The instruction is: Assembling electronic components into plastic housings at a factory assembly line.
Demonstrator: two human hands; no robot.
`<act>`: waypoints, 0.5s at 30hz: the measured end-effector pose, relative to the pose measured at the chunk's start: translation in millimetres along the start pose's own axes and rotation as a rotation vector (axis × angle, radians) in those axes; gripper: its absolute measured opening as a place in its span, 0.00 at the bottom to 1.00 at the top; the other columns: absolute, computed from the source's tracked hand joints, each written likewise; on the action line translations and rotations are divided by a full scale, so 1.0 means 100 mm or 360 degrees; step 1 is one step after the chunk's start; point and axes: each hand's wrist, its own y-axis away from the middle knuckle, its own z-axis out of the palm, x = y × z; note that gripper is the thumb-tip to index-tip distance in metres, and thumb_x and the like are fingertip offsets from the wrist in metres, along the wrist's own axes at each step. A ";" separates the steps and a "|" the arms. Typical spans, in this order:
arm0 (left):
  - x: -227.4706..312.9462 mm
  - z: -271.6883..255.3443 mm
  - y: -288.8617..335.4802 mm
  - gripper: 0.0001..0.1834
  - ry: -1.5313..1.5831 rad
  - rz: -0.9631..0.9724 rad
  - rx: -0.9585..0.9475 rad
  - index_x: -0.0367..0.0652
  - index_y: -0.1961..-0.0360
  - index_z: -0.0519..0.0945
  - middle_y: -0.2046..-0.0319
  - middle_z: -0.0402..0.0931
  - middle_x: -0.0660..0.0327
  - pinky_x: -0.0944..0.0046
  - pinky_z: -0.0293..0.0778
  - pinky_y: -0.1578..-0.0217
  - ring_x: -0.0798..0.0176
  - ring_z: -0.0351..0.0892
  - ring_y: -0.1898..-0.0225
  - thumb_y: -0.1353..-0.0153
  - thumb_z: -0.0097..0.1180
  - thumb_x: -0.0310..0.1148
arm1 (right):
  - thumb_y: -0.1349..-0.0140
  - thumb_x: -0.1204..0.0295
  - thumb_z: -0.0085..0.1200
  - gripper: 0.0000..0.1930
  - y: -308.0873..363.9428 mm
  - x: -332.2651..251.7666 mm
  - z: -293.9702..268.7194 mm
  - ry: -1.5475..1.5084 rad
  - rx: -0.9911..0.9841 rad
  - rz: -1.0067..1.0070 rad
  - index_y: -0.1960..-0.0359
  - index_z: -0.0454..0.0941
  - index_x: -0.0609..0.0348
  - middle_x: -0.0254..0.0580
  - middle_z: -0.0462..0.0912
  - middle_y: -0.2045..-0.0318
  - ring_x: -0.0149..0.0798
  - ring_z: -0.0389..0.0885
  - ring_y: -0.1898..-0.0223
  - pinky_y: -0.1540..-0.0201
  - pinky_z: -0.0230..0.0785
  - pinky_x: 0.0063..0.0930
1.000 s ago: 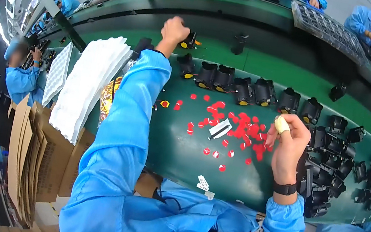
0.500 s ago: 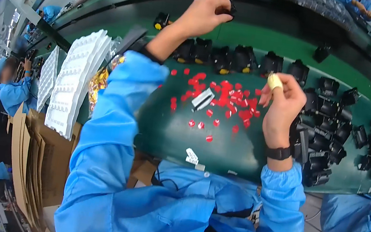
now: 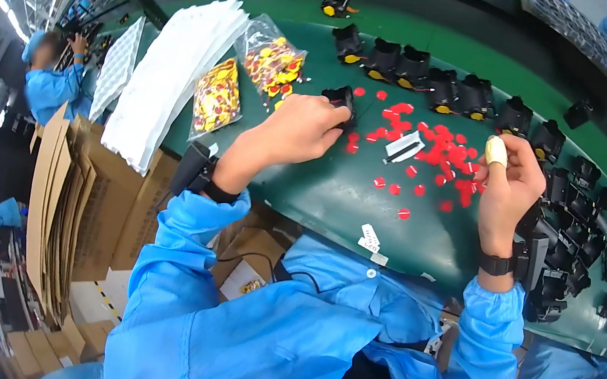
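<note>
Over grn bench (image 3: 311,191), L hand (image 3: 299,132) pinching blk part (image 3: 340,98), half hidden, R hand (image 3: 511,185) grip can't tell

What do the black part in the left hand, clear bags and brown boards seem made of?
Black part: probably hard plastic, semi-gloss, with molded-looking edges; metal isn't ruled out. Clear bags: likely plastic film, shiny, creased, see-through. Brown boards: seemingly cardboard, matte, thin.

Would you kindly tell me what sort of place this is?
Probably a factory assembly area: black plastic-looking parts and small red discs lie on a green worktop, with co-workers in blue workwear nearby.
</note>
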 end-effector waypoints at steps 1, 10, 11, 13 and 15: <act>-0.02 0.02 0.02 0.08 -0.0030 0.0021 -0.0052 0.39 0.65 0.79 0.75 0.77 0.49 0.48 0.74 0.68 0.44 0.80 0.69 0.45 0.61 0.30 | 0.37 0.83 0.54 0.04 0.00 0.02 0.01 0.0069 -0.0026 -0.0010 0.62 0.78 0.67 0.32 0.79 0.74 0.21 0.74 0.79 0.77 0.65 0.16; 0.06 -0.16 0.48 0.12 0.0091 0.0000 0.0210 0.39 0.66 0.79 0.78 0.76 0.52 0.50 0.72 0.73 0.47 0.79 0.73 0.42 0.64 0.38 | 0.43 0.84 0.55 0.07 0.16 -0.29 0.42 0.0297 -0.0421 -0.0110 0.62 0.79 0.68 0.37 0.82 0.71 0.25 0.78 0.72 0.71 0.71 0.19; 0.04 -0.22 0.52 0.14 0.0126 -0.0020 0.0337 0.40 0.65 0.81 0.78 0.76 0.52 0.51 0.71 0.74 0.48 0.79 0.74 0.41 0.65 0.41 | 0.46 0.83 0.56 0.08 0.15 -0.34 0.46 0.0448 -0.0521 -0.0262 0.63 0.79 0.68 0.39 0.82 0.73 0.27 0.79 0.73 0.70 0.71 0.21; -0.14 -0.31 0.58 0.15 0.0047 -0.0220 0.0477 0.41 0.63 0.82 0.79 0.76 0.53 0.52 0.72 0.74 0.50 0.79 0.74 0.40 0.64 0.42 | 0.46 0.83 0.57 0.08 0.12 -0.39 0.58 0.0526 -0.0608 -0.0442 0.63 0.79 0.67 0.39 0.81 0.73 0.28 0.79 0.74 0.70 0.70 0.22; -0.44 -0.32 0.51 0.13 -0.0158 -0.0449 0.0346 0.40 0.62 0.81 0.77 0.78 0.52 0.49 0.73 0.72 0.48 0.81 0.72 0.42 0.63 0.38 | 0.46 0.83 0.58 0.07 0.08 -0.40 0.69 0.0634 -0.0675 -0.0686 0.64 0.79 0.66 0.39 0.81 0.75 0.30 0.79 0.75 0.71 0.69 0.23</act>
